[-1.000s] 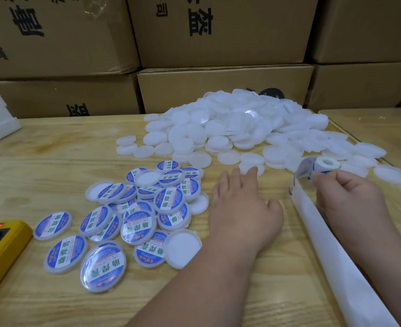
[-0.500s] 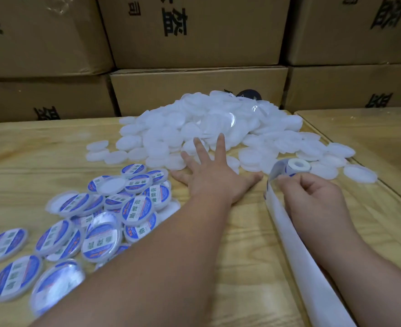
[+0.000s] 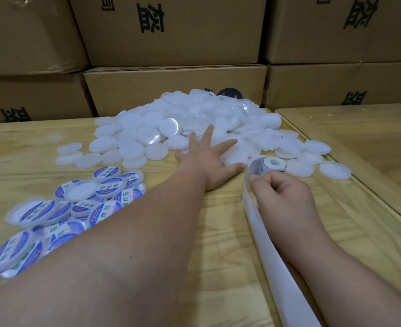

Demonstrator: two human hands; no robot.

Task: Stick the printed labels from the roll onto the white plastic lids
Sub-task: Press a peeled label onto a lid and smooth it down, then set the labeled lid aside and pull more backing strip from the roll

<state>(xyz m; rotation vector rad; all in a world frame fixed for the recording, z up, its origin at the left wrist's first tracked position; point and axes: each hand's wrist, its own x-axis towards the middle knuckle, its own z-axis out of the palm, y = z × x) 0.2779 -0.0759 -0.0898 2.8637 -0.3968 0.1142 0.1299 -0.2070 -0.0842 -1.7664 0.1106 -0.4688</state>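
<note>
Cardboard boxes (image 3: pixel 171 31) wall the table's far edge; left hand (image 3: pixel 206 161) spreads flat on blank lids (image 3: pixel 194 121) to pick one, right hand (image 3: pixel 282 197) pinches the label roll (image 3: pixel 271 164) ready.

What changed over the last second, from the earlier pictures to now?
The left hand moved forward from the bare table beside the labelled lids to the edge of the pile of plain white lids, fingers now spread flat on them; nothing is gripped yet. The right hand kept pinching the strip at the label roll, and the backing paper still trails toward the person.
</note>
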